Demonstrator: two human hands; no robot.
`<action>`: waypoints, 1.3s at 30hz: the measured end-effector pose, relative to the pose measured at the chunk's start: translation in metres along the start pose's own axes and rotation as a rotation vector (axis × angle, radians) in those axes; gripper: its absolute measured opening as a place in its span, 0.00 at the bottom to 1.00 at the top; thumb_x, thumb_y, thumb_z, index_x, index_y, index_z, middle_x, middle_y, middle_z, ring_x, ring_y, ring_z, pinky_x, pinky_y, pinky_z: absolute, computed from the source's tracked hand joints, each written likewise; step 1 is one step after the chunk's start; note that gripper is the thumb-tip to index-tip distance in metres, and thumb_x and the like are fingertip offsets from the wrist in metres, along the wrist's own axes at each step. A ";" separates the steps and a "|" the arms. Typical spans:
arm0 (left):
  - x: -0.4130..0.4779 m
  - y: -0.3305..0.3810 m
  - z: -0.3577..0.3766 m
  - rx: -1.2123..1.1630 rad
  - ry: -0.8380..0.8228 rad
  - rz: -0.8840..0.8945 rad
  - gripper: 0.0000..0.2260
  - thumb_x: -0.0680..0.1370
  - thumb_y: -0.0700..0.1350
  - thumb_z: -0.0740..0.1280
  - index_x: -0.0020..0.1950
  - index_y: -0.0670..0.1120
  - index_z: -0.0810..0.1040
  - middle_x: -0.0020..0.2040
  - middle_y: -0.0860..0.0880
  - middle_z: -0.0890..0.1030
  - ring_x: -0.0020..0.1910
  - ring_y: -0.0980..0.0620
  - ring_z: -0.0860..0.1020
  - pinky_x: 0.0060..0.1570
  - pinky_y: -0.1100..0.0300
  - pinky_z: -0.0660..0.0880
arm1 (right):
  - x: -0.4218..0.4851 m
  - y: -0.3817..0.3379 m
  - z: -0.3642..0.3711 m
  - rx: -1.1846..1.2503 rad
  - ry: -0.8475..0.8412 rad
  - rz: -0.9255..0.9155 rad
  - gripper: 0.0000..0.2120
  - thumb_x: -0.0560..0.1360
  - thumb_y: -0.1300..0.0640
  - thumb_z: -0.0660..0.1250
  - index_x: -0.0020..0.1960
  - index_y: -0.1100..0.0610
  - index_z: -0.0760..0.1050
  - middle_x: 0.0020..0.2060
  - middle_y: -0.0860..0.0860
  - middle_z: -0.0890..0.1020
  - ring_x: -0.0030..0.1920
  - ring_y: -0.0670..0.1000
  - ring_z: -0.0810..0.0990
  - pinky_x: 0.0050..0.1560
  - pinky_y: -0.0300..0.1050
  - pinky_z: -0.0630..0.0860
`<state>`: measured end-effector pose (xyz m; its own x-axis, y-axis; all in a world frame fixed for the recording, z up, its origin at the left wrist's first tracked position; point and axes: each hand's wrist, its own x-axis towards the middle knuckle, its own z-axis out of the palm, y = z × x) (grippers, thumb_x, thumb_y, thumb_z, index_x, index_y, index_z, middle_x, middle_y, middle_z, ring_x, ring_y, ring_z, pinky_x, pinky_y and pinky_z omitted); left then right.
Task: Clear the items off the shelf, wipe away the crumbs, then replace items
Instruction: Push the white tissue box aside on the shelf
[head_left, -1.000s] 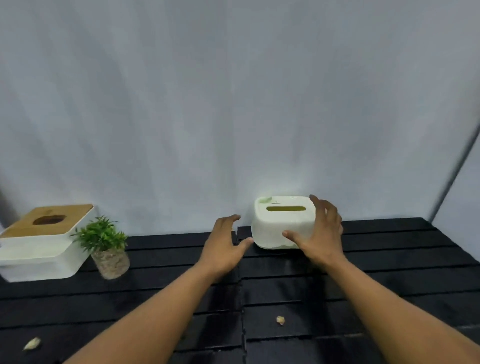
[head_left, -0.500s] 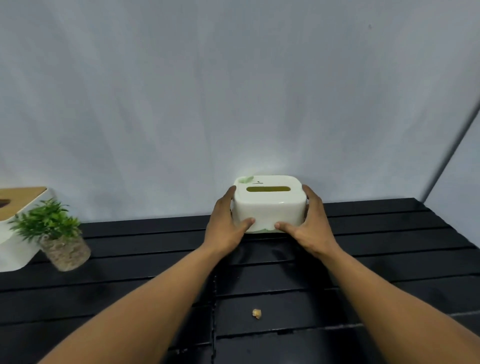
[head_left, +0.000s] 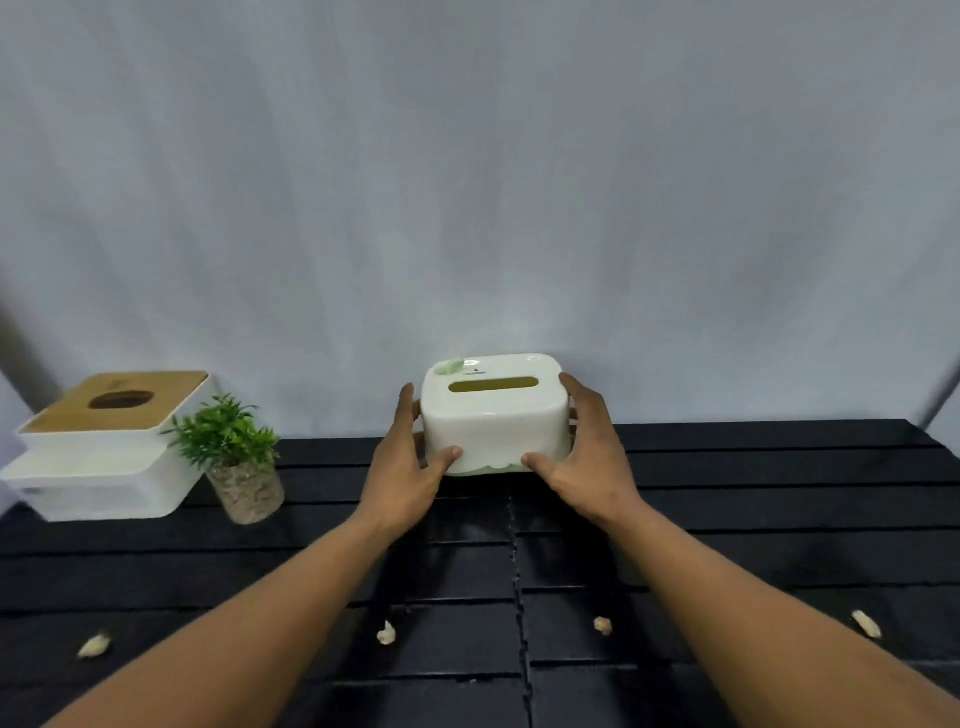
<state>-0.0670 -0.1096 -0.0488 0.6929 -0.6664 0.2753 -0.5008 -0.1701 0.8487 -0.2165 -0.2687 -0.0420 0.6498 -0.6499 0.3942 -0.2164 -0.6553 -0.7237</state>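
Observation:
A white tissue box with a green slot (head_left: 493, 415) sits near the back of the black slatted shelf (head_left: 753, 519), against the wall. My left hand (head_left: 405, 467) grips its left side and my right hand (head_left: 587, 462) grips its right side, thumbs on the front face. Further left stand a small green potted plant (head_left: 234, 457) and a white tissue box with a wooden lid (head_left: 104, 457). Several pale crumbs lie on the front slats: one (head_left: 386, 633) between my forearms, one (head_left: 602, 625) by my right forearm, one (head_left: 866, 623) at the right, one (head_left: 94, 646) at the left.
A grey fabric backdrop (head_left: 467, 208) closes off the space behind the shelf. A seam (head_left: 519, 597) runs front to back down the shelf's middle.
My left hand has closed on the box's left side, so both hands now hold it. The box looks slightly raised. The view has widened, showing more crumbs and the wooden-lid box.

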 end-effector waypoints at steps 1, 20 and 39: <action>-0.002 -0.006 -0.011 0.014 0.017 -0.017 0.40 0.76 0.46 0.70 0.78 0.55 0.46 0.71 0.61 0.65 0.64 0.57 0.71 0.62 0.60 0.67 | 0.000 -0.008 0.010 0.010 -0.011 -0.012 0.45 0.63 0.53 0.77 0.73 0.46 0.55 0.69 0.45 0.64 0.65 0.48 0.69 0.63 0.52 0.74; -0.015 -0.081 -0.091 0.135 0.102 -0.064 0.36 0.75 0.45 0.69 0.74 0.60 0.50 0.68 0.53 0.72 0.62 0.49 0.74 0.61 0.47 0.73 | -0.007 -0.050 0.119 0.054 -0.122 0.005 0.44 0.66 0.56 0.75 0.74 0.45 0.53 0.71 0.44 0.61 0.68 0.48 0.67 0.66 0.53 0.72; -0.013 -0.084 -0.084 0.156 0.111 -0.104 0.39 0.74 0.48 0.70 0.77 0.49 0.49 0.74 0.49 0.63 0.72 0.49 0.64 0.69 0.47 0.65 | -0.005 -0.053 0.116 0.049 -0.129 0.033 0.47 0.66 0.56 0.74 0.75 0.40 0.50 0.71 0.46 0.63 0.68 0.49 0.67 0.66 0.53 0.71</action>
<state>0.0101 -0.0258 -0.0858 0.7937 -0.5568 0.2450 -0.4917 -0.3499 0.7974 -0.1241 -0.1860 -0.0718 0.7316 -0.6142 0.2958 -0.2055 -0.6125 -0.7633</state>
